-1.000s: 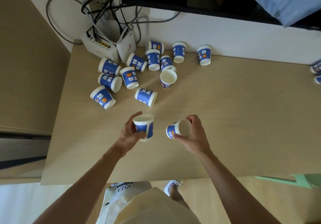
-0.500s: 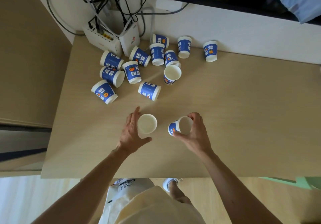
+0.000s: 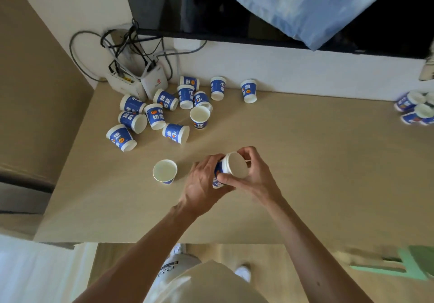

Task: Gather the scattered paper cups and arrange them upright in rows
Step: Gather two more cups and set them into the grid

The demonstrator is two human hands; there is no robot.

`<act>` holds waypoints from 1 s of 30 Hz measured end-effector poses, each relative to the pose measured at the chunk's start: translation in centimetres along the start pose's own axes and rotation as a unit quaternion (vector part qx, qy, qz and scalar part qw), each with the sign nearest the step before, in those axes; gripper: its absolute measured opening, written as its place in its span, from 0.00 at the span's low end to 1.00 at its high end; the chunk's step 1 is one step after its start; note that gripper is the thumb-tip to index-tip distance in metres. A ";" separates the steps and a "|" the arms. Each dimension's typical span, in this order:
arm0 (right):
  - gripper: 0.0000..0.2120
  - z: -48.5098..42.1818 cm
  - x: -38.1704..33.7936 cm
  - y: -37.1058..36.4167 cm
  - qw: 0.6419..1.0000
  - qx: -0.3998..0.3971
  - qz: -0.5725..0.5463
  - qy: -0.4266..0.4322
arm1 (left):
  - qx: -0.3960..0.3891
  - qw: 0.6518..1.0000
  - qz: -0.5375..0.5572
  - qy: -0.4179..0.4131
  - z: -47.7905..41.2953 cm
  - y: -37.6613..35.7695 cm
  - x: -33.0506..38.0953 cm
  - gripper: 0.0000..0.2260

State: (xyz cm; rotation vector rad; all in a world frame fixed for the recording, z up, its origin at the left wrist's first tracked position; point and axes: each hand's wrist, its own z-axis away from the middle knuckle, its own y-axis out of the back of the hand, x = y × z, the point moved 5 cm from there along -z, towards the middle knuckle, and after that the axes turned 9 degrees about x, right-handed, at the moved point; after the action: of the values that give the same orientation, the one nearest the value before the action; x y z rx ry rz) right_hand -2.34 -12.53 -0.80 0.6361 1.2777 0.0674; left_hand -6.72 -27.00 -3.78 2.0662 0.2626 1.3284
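The left hand (image 3: pixel 202 182) has let go of the standing cup (image 3: pixel 164 171) it set down a moment ago and crossed over to join the right hand (image 3: pixel 256 178), so both now grip the held cup (image 3: pixel 234 166) just above the near middle of the desk (image 3: pixel 305 197). That desk fills most of what I can see. Along its far edge sits a black screen (image 3: pixel 234 8) half draped with a blue cloth (image 3: pixel 305 4), and at the far left a heap of cups (image 3: pixel 153 115) lies mostly on its side beside a white router (image 3: pixel 155 85). More cups (image 3: pixel 409 105) huddle at the far right edge. The left fingers curl round the held cup's side while the right thumb and fingertips pinch its rim end. It is tilted, one round white end turned up toward me. To do this well, I'd say level it mouth up, keep the squeeze light so the paper does not crumple, and set it just right of the standing cup, near but not touching, to start a straight row.
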 end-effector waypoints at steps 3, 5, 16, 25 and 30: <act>0.33 1.8 0.7 5.0 0.999 -0.031 -0.036 0.008 | 0.015 0.999 0.048 -0.006 0.3 -1.8 4.6 0.28; 0.32 3.0 1.6 8.2 0.997 -0.026 -0.068 0.008 | 0.025 0.997 0.066 -0.029 0.6 -3.2 7.9 0.28; 0.28 9.8 10.3 25.7 0.960 0.159 -0.230 -0.030 | -0.041 0.992 0.121 -0.022 2.8 -15.7 21.8 0.29; 0.28 11.5 18.0 38.9 0.857 0.336 -0.383 -0.075 | -0.119 0.980 0.157 -0.008 1.8 -27.0 28.9 0.27; 0.32 10.2 24.2 45.4 0.825 0.377 -0.407 -0.111 | -0.119 0.971 0.201 0.040 -0.9 -34.7 31.7 0.24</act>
State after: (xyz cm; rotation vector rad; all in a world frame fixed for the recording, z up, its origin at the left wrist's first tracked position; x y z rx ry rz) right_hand 27.83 30.36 1.32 0.6763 1.2319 -1.2447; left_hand 13.30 15.49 -1.79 1.9249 -0.2870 1.5950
